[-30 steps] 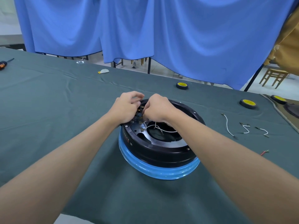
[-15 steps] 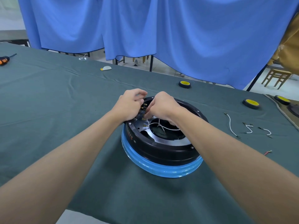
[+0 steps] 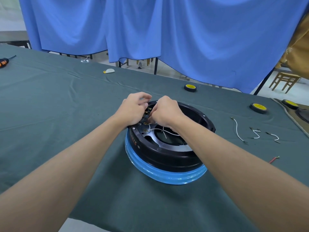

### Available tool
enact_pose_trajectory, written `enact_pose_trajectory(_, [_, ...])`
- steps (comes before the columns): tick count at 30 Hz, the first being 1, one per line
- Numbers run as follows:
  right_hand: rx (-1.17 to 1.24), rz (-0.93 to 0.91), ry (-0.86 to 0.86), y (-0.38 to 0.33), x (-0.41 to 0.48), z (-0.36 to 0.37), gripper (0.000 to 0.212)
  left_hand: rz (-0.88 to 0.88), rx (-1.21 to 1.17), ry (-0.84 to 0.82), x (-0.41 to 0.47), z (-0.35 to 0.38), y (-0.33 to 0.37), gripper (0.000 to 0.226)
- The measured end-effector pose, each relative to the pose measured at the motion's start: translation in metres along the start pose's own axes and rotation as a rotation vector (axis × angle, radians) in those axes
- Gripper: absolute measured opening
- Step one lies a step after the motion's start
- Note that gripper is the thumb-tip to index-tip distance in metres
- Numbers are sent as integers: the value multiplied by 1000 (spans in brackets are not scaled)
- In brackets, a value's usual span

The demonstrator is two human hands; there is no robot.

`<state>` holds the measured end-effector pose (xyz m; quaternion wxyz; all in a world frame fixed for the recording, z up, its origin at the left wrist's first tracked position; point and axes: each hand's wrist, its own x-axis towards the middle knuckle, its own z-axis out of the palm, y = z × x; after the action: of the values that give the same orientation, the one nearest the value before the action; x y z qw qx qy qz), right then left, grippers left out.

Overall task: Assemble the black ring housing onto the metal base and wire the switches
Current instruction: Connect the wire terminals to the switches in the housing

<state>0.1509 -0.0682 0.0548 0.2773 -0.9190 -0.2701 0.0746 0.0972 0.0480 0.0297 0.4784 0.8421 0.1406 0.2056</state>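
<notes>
Dark green cloth covers the table [image 3: 66, 114] I am working over. My left grip [image 3: 133, 109] curls over the far rim of the black ring housing [image 3: 167, 158], clamped there to steady it. My right grip [image 3: 164, 111] is bunched over the brass switch terminals [image 3: 146, 112] with its fingertips hidden, so I cannot tell whether it pinches the thin white wire [image 3: 158, 129] trailing out beneath. The housing sits on the silver metal base [image 3: 150, 139], mid-table. I judge that a blind push could bend a terminal, or a tug could unseat wires.

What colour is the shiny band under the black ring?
The band is bright blue, best seen in the head view.
</notes>
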Motion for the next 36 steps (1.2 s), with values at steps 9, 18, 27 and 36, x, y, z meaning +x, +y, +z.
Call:
enact_pose_trajectory(9, [123,101,39,-10,-6,3,20,-2,31,9,-3,1,4,35])
enact_pose_trajectory(18, [200,149,88,-14,-8,8,24,-17,-2,6,-1,1,2,35])
enact_pose_trajectory(27, [12,-93,-23,-6,-20,-12,9,-44,-82,4,-3,0,2,32])
enact_pose_trajectory(36, [-54,-66,-9,-11,-29,-2,17,-56,-112,24,-6,1,6,31])
